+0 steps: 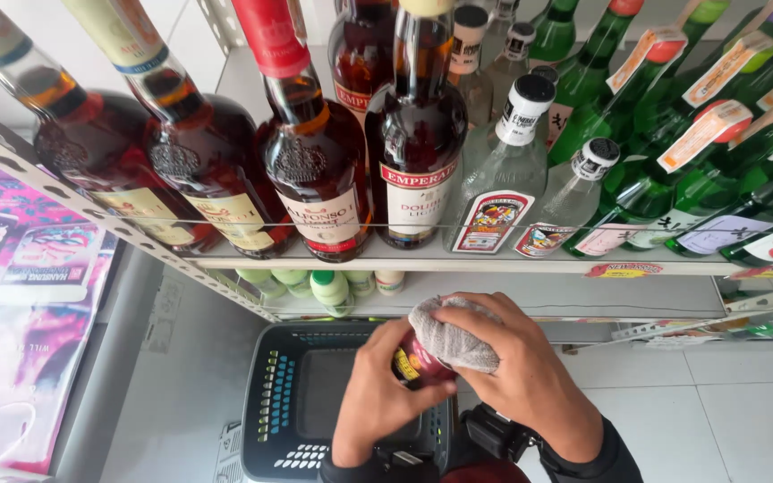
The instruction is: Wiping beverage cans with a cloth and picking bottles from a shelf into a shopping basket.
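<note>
The white shelf (458, 261) runs across the upper half of my view from nine o'clock to three o'clock. On it, round-bellied brandy bottles (199, 161) of dark amber liquor lean in from ten and eleven o'clock, a tall brown liquor bottle (416, 134) stands near twelve, clear gin bottles (503, 170) sit just right of it, and green soju bottles (673, 170) crowd toward two o'clock. A pink poster (20, 331) fills the nine o'clock edge.

Below the shelf, at six o'clock, a grey shopping basket (288, 402) with slotted walls rests on the tiled floor (726, 402), directly under my hands.

My right hand (521, 376) is closed over a grey cloth (454, 338), pressing it against the upper end of a small dark red bottle (418, 365). My left hand (378, 394) is wrapped around the bottle's lower body, fingers curled onto its yellow label, so both grips are clamped, one on the cloth and one on the bottle.

The bottle sits at the centre of my view, just above the basket and just below the shelf edge. Its long axis is tilted, running from about seven o'clock up toward one o'clock. The cloth covers the upper end, so I cannot tell whether that is the cap or the base.
</note>
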